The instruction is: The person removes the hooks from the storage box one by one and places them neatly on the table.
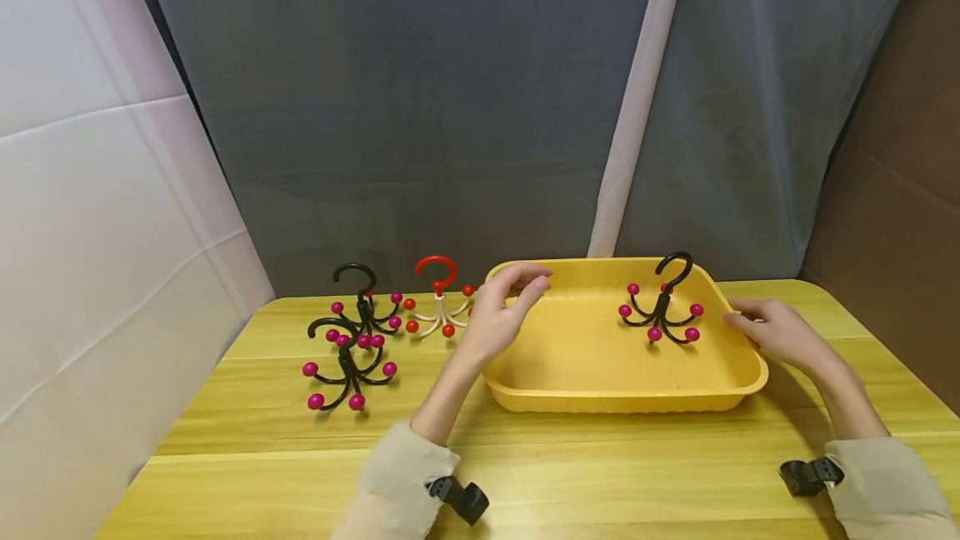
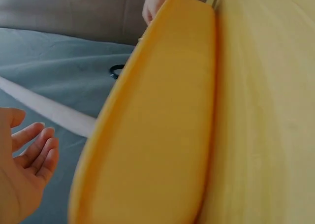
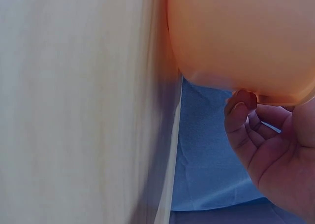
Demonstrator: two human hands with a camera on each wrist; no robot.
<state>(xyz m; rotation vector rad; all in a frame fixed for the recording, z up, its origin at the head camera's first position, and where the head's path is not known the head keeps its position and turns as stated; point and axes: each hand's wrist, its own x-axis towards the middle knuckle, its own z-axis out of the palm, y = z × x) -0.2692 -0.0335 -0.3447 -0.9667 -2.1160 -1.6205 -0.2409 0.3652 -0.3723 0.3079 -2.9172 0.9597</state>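
My right hand (image 1: 780, 336) grips the right rim of a yellow plastic tray (image 1: 562, 348), its thumb and fingertips at the edge. Over the tray's left rim, my left hand (image 1: 495, 315) hovers with loosely bent fingers and holds nothing; the left wrist view shows its fingers (image 2: 37, 152) apart from the tray wall. Inside the tray stands a black multi-arm hanger hook (image 1: 661, 308) with pink ball tips, its curved hook upward. To the left of the tray, on the table, are two like black hooks, one behind (image 1: 365, 312) and one in front (image 1: 347, 363), plus a red-and-white hook (image 1: 439, 304) with red balls.
The wooden table (image 1: 262, 457) reaches back to a grey cloth wall (image 1: 420, 107) with a pale strip. A white panel (image 1: 112, 190) borders the left side, a brown one (image 1: 892, 165) the right. Each sleeve carries a black wrist camera.
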